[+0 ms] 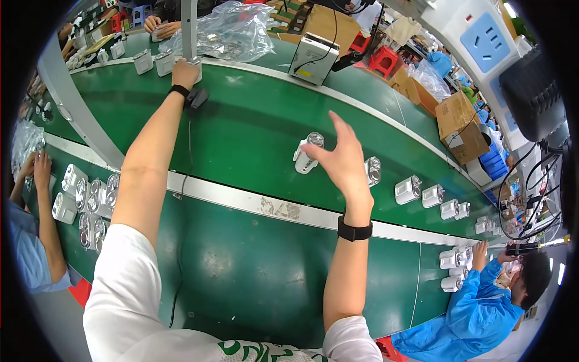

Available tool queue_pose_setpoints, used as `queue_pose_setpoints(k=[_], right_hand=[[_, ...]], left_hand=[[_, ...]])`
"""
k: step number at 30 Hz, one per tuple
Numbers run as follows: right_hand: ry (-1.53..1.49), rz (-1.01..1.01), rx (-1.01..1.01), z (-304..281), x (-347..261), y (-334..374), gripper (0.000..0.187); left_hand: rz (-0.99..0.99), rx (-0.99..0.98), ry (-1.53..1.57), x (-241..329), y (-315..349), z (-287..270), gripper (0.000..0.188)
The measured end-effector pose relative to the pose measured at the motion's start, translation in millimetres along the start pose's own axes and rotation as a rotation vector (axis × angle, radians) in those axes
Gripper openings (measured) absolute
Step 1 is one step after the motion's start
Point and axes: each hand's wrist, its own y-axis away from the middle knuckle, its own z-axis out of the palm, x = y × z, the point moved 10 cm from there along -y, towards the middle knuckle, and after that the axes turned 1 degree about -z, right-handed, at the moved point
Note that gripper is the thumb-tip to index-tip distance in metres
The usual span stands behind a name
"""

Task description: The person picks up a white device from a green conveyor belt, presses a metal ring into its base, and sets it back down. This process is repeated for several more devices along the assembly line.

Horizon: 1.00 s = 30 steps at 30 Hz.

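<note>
The left arm is stretched far out and away from the body, almost straight. The left hand (pixel 184 73) is at the far side of the green belt (pixel 241 127), up by a grey metal post (pixel 189 27). It seems curled around a small white unit (pixel 194 61) at the foot of the post, but I cannot tell how the fingers sit, because the back of the hand hides them. A black band is on that wrist, and a small black thing (pixel 196 98) hangs just below it.

The right arm is bent up at the elbow, with a black band on the wrist too. The right hand (pixel 344 160) is lifted over the belt with the palm turned to the left. Its fingers (pixel 339 123) are spread wide and hold nothing. The thumb points at a small white camera (pixel 306 155) and is just beside it.

That camera lies on the green belt, near the middle, tipped on its side. It has a white body and a round shiny silver front that faces up.

More white cameras (pixel 416 190) lie in a row along the belt to the right. Another bunch (pixel 84 199) sits on the near table (pixel 253 265) at the left. A clear plastic bag (pixel 229 30) rests at the far edge. Another person in a blue coat (pixel 476 314) works at the lower right.
</note>
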Motion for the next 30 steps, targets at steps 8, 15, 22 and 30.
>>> queue_pose_setpoints(k=[8,15,22,30], right_hand=[[-0.260,-0.092,0.028,0.6,-34.1,-3.1,0.076],[-0.818,-0.147,0.311,-32.1,-43.2,5.0,0.079],[-0.936,-0.136,0.327,-65.5,-27.1,5.0,0.073],[-0.846,-0.297,0.426,-80.5,-34.5,11.7,0.063]], left_hand=[[0.287,0.122,0.624,166.9,107.3,-53.5,0.053],[0.796,0.301,0.711,327.4,284.5,-146.5,0.048],[0.840,0.060,0.633,368.2,309.4,-152.1,0.068],[0.300,-0.940,1.426,370.5,299.0,-107.9,0.073]])
